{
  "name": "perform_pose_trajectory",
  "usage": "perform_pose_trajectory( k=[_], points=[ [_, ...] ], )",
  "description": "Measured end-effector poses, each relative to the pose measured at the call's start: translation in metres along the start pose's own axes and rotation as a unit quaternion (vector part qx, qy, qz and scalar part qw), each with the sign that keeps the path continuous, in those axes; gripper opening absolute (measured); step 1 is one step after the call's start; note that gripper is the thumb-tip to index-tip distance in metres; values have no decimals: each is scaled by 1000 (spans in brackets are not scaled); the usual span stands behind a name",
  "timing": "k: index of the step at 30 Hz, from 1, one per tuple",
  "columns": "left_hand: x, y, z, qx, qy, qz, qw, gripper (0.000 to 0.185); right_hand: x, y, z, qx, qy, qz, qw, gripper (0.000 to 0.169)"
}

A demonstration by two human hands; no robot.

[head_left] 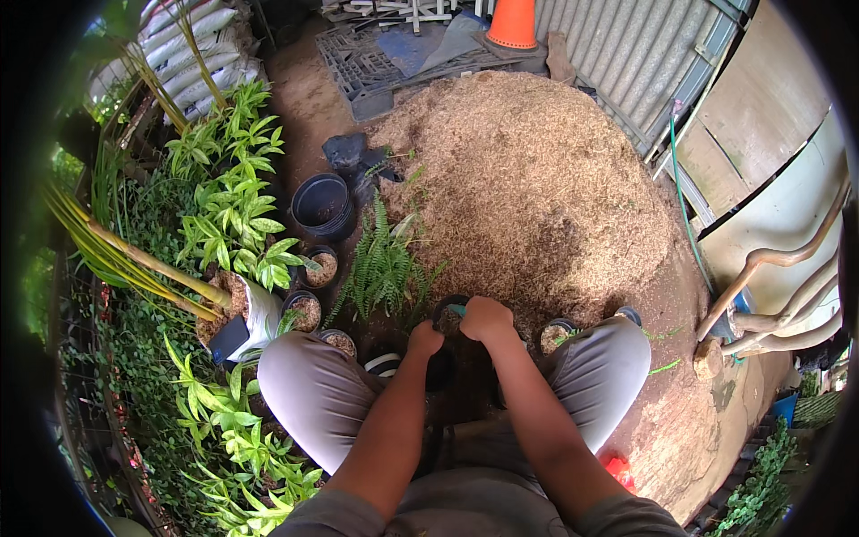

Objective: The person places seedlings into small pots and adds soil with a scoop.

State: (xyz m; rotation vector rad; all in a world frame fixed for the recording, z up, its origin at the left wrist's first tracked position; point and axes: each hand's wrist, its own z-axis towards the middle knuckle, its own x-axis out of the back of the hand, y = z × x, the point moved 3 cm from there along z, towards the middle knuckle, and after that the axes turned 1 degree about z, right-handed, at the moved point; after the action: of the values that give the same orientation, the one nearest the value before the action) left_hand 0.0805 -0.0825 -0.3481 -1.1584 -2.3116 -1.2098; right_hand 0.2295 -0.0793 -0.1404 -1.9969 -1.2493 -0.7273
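Observation:
Between my knees, my left hand (425, 338) grips the near left side of a small black plastic plant pot (439, 311). My right hand (486, 317) is a closed fist at the pot's right side. A short teal object (458, 309) sticks out from this fist over the pot's mouth; its full shape is hidden. Just ahead and to the left lies a green fern (382, 265). Beyond the hands rises a large mound of brown, fibrous potting material (530, 174).
Filled small pots (306, 313) stand by my left knee, with another pot (556, 335) inside the right knee. Stacked empty black pots (323, 205) sit farther left. A phone (229, 338) leans on a white grow bag (263, 310). Wooden branches (792, 295) stick out at right.

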Motion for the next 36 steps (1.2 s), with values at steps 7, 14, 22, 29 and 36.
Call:
perform_pose_trajectory(
  k=[7,14,22,29,36],
  points=[
    [-3,-2,4,29,-22,0,999,50,-23,11,23,-3,-37,-24,999,29],
    [-2,22,-9,33,-47,20,998,48,-50,22,33,34,-68,-65,995,29],
    [-5,-1,0,9,-7,11,1000,48,-20,11,19,33,-40,-65,997,28],
    [-3,4,-1,44,-38,-2,998,56,-5,15,20,15,-38,-36,999,24],
    [-3,12,-5,24,-11,12,1000,51,-52,27,42,20,-38,10,999,31]
  ],
)
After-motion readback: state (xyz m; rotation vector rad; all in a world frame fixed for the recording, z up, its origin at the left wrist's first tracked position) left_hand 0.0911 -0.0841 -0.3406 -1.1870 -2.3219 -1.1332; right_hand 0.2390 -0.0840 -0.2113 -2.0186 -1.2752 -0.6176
